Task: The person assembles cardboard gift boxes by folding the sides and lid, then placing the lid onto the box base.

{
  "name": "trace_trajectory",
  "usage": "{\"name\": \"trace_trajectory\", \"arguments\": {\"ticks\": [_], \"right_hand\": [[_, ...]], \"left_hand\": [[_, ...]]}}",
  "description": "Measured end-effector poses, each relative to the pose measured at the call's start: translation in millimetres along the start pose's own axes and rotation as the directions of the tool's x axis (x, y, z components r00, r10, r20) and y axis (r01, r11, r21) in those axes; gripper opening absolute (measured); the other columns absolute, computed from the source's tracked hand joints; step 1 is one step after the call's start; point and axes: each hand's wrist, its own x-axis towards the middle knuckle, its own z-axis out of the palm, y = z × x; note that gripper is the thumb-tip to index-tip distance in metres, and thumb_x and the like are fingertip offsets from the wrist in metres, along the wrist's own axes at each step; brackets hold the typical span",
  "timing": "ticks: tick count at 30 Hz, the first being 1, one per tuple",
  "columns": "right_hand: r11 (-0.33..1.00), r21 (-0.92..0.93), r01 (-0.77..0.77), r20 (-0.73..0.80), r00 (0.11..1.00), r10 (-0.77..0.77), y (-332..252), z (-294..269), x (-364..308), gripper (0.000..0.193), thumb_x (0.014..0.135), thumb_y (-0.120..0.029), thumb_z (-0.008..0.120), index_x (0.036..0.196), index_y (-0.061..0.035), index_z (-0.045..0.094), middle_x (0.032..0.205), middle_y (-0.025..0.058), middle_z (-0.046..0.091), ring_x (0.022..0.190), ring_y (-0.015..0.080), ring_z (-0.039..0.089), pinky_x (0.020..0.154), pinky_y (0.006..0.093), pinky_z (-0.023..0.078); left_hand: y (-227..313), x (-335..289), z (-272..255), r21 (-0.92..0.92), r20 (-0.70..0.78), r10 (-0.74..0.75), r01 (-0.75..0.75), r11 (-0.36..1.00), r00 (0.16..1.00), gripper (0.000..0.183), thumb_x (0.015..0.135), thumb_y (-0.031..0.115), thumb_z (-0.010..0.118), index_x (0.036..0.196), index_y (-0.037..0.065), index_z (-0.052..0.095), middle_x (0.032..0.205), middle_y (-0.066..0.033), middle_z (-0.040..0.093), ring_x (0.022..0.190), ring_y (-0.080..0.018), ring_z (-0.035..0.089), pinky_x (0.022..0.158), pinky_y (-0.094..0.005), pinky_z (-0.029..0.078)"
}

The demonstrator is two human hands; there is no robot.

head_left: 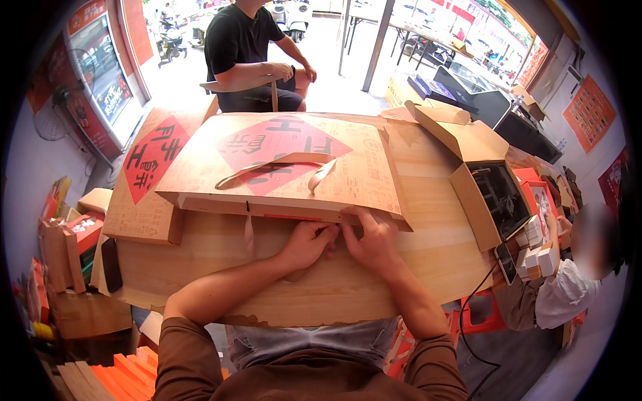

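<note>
Brown cloth of your shirt (321, 374) fills the bottom of the frame as you lean in at a pale, wood-grained table (431, 274), where a large, tan paper bag with a red diamond and black lettering (284, 175) lies flat before you, its mouth toward your body. Your left hand (309, 242) is drawn in close at the bag's near edge, fingers bent; whether it grips anything cannot be told. Your right hand (372, 235) touches the same edge near the bag's right corner, fingers curled there, though the pictures do not settle how firmly they close. One looped, beige ribbon handle (324, 175) rests across the upper panel. At left, a tan cardboard box with a matching red diamond (144, 219) sits beside the bag, near a black, rectangular phone (112, 265). An open, brown cardboard carton (475, 200) stands at right, dark contents showing, while beyond the table a person in a black T-shirt (237, 40) sits.
</note>
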Motion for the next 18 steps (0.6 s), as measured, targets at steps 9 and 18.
{"name": "trace_trajectory", "arguments": {"ticks": [9,18], "right_hand": [[0.999,0.008,-0.040,0.058,0.998,0.039,2.6,2.8,-5.8,0.017,0.085,-0.014,0.076,0.102,-0.0124,0.074,0.091,0.0095,0.078,0.083,0.0279,0.076,0.073,0.0408,0.060],[0.979,0.115,-0.166,0.161,0.976,0.146,-5.2,-5.6,-3.5,0.019,0.091,-0.018,0.075,0.105,-0.0051,0.079,0.081,0.0179,0.075,0.070,0.0343,0.073,0.063,0.0406,0.057]], "left_hand": [[3.3,2.6,1.8,0.049,-0.032,-0.064,0.065,0.997,0.997,0.018,0.110,0.013,0.053,0.110,0.000,0.066,0.085,-0.0013,0.061,0.071,-0.0110,0.061,0.059,-0.0287,0.056],[6.8,-1.6,2.9,0.150,-0.049,-0.012,0.019,0.988,0.999,0.022,0.110,0.014,0.054,0.101,-0.001,0.068,0.078,-0.0020,0.063,0.066,-0.0103,0.060,0.061,-0.0289,0.052]]}}
